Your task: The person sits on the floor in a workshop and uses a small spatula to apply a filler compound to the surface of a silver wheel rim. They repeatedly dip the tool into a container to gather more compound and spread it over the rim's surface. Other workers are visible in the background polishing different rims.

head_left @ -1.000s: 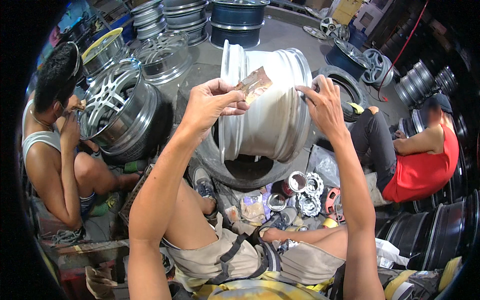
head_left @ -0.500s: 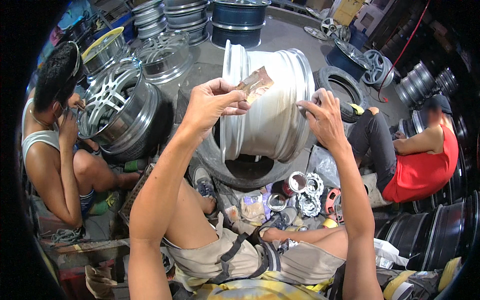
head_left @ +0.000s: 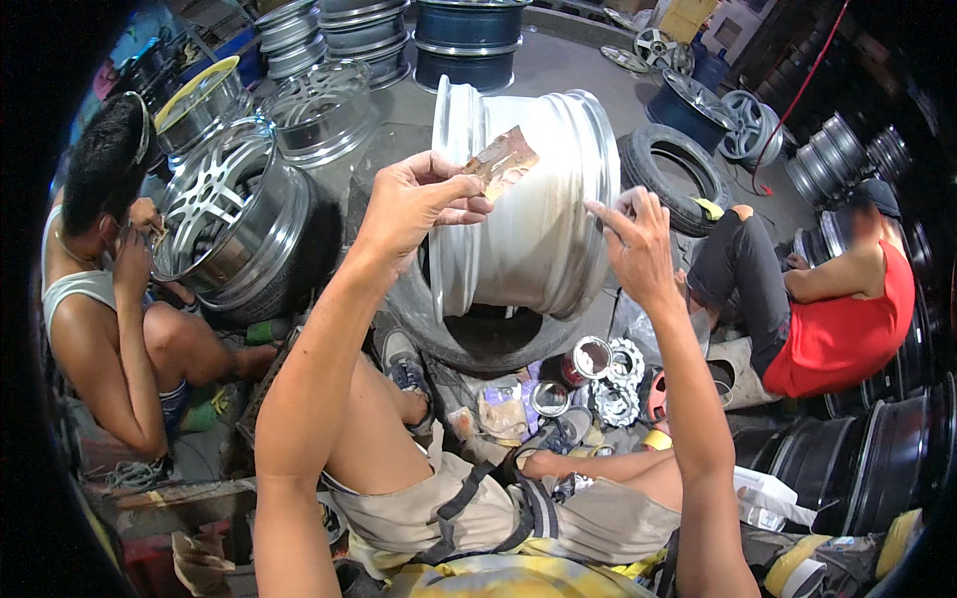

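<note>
A silver-white wheel rim [head_left: 533,214] rests on its side on a black tyre [head_left: 419,309] in front of me. My left hand [head_left: 424,204] pinches a flat, brown, stained piece [head_left: 504,160] between thumb and fingers, in front of the rim's left half. Whether it is sandpaper or a spreader, I cannot tell. By the rim's right edge is my right hand [head_left: 638,239], holding nothing visible. Its index finger points at the edge, the other fingers are partly bent. Whether the fingertip touches the metal is unclear.
Below the rim stand an open can [head_left: 586,361], a second tin [head_left: 550,399] and toothed silver discs [head_left: 615,404]. One person sits at left beside a spoked wheel [head_left: 219,184]; another in a red top [head_left: 852,324] sits at right near a tyre [head_left: 676,177]. Stacked rims [head_left: 469,45] stand behind.
My right index finger has stretched out toward the rim's edge, where the fingers were drawn closer together before. The left hand keeps its pinch on the brown piece. The view has shifted slightly.
</note>
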The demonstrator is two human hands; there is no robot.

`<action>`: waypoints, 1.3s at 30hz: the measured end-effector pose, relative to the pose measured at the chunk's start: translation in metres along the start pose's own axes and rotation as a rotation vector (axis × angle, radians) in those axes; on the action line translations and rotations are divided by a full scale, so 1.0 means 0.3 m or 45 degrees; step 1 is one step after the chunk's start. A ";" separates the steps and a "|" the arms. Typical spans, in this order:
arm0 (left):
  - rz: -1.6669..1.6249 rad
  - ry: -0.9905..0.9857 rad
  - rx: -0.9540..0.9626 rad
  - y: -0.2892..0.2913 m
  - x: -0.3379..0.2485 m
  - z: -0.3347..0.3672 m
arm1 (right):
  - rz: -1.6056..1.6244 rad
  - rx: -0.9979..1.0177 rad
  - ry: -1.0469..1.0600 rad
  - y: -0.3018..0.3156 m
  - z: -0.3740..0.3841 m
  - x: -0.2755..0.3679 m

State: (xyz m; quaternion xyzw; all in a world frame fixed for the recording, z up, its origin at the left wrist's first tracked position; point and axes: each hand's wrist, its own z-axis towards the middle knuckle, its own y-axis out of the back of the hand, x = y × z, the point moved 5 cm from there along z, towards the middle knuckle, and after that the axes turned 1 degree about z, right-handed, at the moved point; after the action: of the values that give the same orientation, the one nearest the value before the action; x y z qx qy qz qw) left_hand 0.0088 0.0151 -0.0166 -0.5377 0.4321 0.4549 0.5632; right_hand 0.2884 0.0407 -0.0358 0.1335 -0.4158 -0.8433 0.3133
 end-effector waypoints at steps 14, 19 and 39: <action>-0.029 -0.004 0.020 -0.006 -0.004 -0.003 | -0.081 -0.138 -0.062 -0.021 -0.081 0.041; -0.007 -0.002 0.009 0.000 -0.008 -0.009 | -0.128 -0.152 -0.026 -0.022 -0.116 0.064; -0.014 -0.002 -0.001 -0.002 -0.004 0.000 | -0.224 -0.218 0.054 -0.014 -0.056 0.049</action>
State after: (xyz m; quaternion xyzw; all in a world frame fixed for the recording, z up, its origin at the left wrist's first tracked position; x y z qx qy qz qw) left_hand 0.0091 0.0149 -0.0154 -0.5400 0.4286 0.4524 0.5658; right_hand 0.2837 0.0229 -0.0490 0.1601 -0.3220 -0.8969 0.2572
